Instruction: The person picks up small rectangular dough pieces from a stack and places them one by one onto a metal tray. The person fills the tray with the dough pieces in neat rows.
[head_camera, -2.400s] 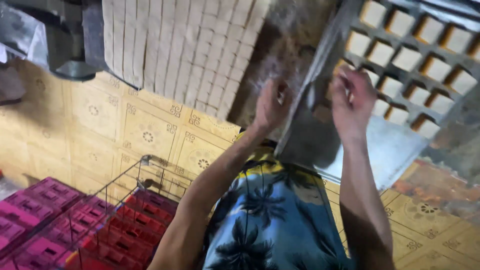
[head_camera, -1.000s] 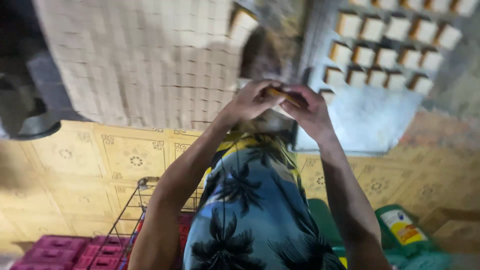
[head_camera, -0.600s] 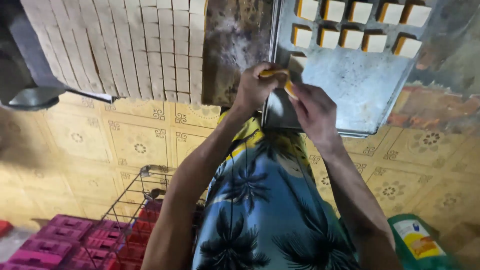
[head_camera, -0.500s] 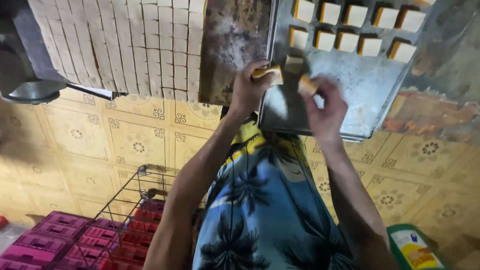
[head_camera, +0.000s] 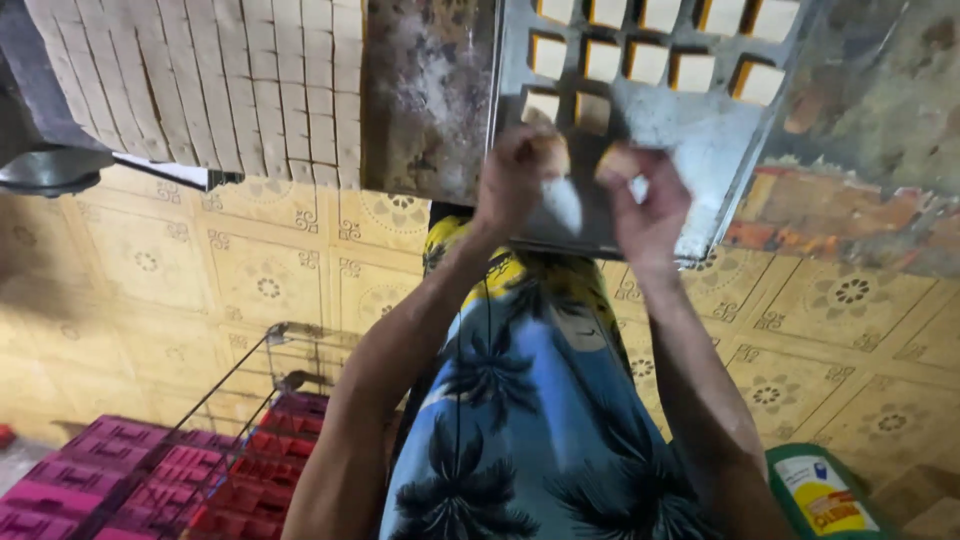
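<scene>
Pinched in each hand, one small pale square piece with a browned edge: one (head_camera: 552, 158) in the left hand (head_camera: 515, 178), one (head_camera: 617, 160) in the right hand (head_camera: 652, 205). Both held just above the bare near part of the flat grey metal tray (head_camera: 705, 140), close to each other, motion-blurred. Fingers of both hands closed on the pieces at the tips, thumb against forefinger.

Likely trouble from here:
- Could slip out of so light a fingertip hold and drop past the tray's near edge onto the yellow patterned floor tiles (head_camera: 280, 285).
- Might crumble or dent if squeezed harder; looks soft, though hard to tell through the blur.
- May land crooked or touching a neighbour, spoiling the spaced rows.
- Tray seems to overhang its support towards the body; a press on that edge might tip it.

Counted:
- Two pieces in hand.
- About twelve matching squares (head_camera: 692, 70) set out on the tray in three rows, five, five and two, the far row cut by the frame.
- One large slab of pale scored blocks (head_camera: 200, 80) to the left, too many to count.
- One dark mottled worktop strip (head_camera: 430, 90) between slab and tray.
- One wire basket (head_camera: 262, 380) over red and magenta plastic crates (head_camera: 100, 480).
- One green container with a yellow label (head_camera: 820, 495).
</scene>
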